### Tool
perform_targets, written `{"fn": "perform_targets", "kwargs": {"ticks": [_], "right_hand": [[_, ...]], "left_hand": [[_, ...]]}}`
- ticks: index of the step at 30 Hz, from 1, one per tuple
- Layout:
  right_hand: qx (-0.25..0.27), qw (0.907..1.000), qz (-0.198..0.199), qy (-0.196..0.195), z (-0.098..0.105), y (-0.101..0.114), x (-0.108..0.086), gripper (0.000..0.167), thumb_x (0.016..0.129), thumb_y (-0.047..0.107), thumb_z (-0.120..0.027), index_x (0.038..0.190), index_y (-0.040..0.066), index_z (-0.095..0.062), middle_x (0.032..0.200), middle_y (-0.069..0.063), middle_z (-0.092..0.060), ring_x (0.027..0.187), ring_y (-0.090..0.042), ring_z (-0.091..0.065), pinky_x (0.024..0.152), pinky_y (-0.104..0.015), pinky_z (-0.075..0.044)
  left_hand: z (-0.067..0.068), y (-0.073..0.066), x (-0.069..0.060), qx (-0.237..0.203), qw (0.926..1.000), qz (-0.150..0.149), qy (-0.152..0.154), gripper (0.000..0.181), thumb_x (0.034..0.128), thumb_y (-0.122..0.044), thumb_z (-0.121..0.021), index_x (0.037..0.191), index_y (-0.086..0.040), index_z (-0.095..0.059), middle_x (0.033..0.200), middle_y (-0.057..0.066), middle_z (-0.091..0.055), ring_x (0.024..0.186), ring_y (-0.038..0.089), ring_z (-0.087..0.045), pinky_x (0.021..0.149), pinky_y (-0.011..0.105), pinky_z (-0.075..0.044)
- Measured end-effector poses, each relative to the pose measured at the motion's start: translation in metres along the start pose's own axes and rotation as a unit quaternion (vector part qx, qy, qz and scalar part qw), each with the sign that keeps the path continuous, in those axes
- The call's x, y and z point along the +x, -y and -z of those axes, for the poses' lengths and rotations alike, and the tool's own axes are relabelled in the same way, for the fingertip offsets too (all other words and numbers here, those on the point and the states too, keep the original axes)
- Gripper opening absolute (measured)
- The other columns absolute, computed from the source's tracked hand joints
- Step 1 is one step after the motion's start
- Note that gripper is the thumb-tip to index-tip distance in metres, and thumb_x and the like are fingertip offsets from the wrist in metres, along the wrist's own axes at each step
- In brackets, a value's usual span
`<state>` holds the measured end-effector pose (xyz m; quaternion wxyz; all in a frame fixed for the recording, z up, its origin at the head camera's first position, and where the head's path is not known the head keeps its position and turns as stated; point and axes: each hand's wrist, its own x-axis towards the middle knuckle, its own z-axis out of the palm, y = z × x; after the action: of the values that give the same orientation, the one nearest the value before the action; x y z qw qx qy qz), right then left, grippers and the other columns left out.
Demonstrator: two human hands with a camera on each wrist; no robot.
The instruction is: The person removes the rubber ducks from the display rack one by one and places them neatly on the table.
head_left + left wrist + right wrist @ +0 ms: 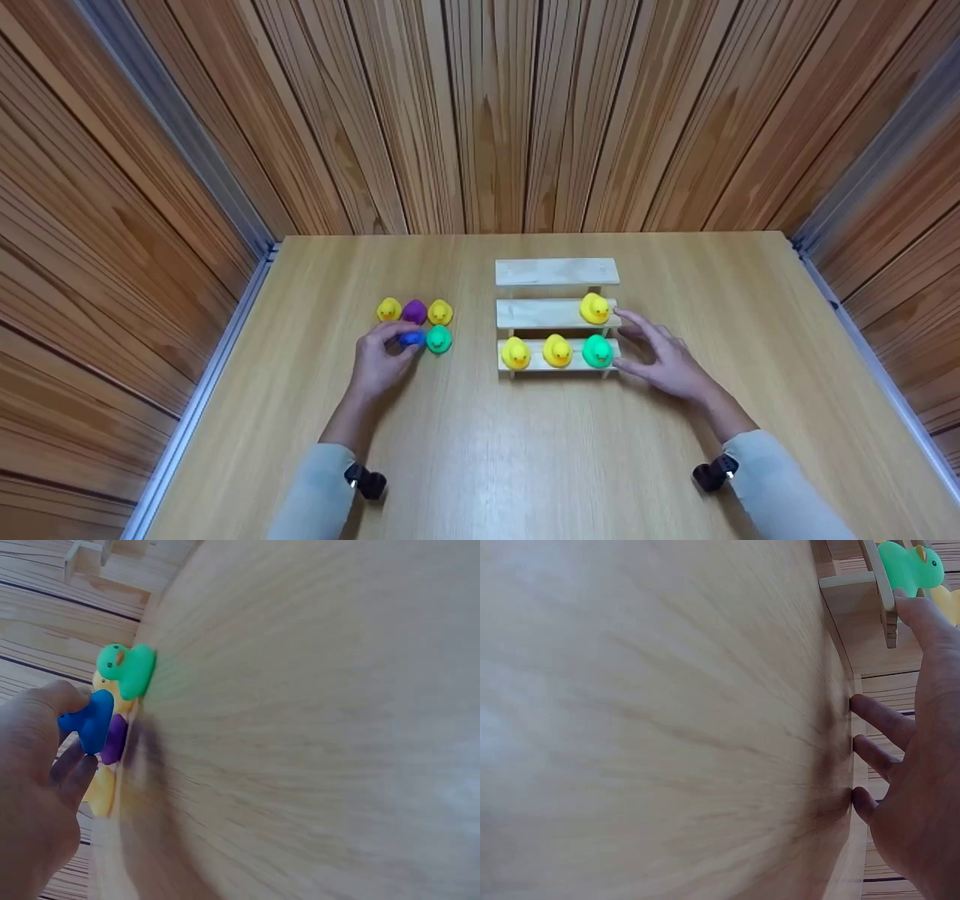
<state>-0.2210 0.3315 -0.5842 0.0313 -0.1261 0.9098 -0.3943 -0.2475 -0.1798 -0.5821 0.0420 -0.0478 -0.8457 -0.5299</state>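
Note:
My left hand (pixel 381 361) pinches a blue rubber duck (pixel 96 722) between thumb and fingers. Right beside it stands a green duck (pixel 439 340) on the table. Behind these two are a purple duck (pixel 414 312) and two yellow ducks, one on the left (pixel 389 309) and one on the right (pixel 440 312). My right hand (pixel 667 362) is spread at the right end of a three-step wooden rack (pixel 536 313), holding nothing. Its thumb is by the green duck (pixel 598 351) on the lowest step, and a fingertip is near the yellow duck (pixel 595 308) on the middle step.
Two more yellow ducks, left (pixel 516 353) and centre (pixel 557 350), share the rack's lowest step. The top step (pixel 556 271) is bare wood. Wood-panelled walls (pixel 495 120) enclose the table (pixel 510 450) at the back and sides.

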Motion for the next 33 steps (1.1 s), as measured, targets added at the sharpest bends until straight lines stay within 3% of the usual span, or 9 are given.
{"fn": "perform_targets", "kwargs": {"ticks": [6, 11, 23, 33], "right_hand": [[-0.002, 1.0, 0.002, 0.001, 0.0, 0.001, -0.001, 0.087, 0.104, 0.04, -0.082, 0.176, 0.037, -0.034, 0.166, -0.024, -0.06, 0.156, -0.053, -0.044, 0.124, -0.083, -0.024], [-0.003, 1.0, 0.001, 0.005, 0.0, 0.003, 0.0, 0.087, 0.104, 0.04, -0.082, 0.176, 0.035, -0.033, 0.166, -0.024, -0.06, 0.157, -0.053, -0.044, 0.126, -0.082, -0.022], [0.0, 1.0, 0.009, 0.002, 0.0, 0.003, 0.0, 0.087, 0.104, 0.038, -0.082, 0.176, 0.035, -0.033, 0.165, -0.025, -0.061, 0.158, -0.054, -0.045, 0.125, -0.082, -0.022], [0.001, 1.0, 0.006, 0.002, 0.0, 0.002, 0.0, 0.087, 0.104, 0.039, -0.082, 0.176, 0.036, -0.034, 0.165, -0.024, -0.061, 0.158, -0.054, -0.045, 0.126, -0.083, -0.023]], "left_hand": [[-0.002, 0.008, 0.0, 0.013, 0.9997, -0.015, -0.016, 0.03, 0.0964, 0.004, -0.084, 0.125, -0.004, -0.084, 0.137, 0.02, -0.078, 0.133, 0.04, -0.073, 0.121, 0.059, -0.059], [-0.004, 0.011, 0.001, 0.01, 0.9998, 0.001, -0.018, 0.031, 0.0964, 0.005, -0.084, 0.126, -0.004, -0.084, 0.136, 0.019, -0.079, 0.128, 0.04, -0.075, 0.116, 0.058, -0.062], [-0.005, 0.013, 0.001, -0.003, 0.9997, 0.024, 0.005, 0.032, 0.0985, 0.006, -0.081, 0.128, -0.006, -0.084, 0.147, 0.018, -0.074, 0.141, 0.042, -0.07, 0.122, 0.059, -0.057], [-0.004, 0.012, 0.002, 0.0, 0.9998, 0.016, 0.007, 0.032, 0.0977, 0.009, -0.079, 0.126, -0.005, -0.084, 0.153, 0.02, -0.07, 0.146, 0.046, -0.067, 0.12, 0.059, -0.058]]}}
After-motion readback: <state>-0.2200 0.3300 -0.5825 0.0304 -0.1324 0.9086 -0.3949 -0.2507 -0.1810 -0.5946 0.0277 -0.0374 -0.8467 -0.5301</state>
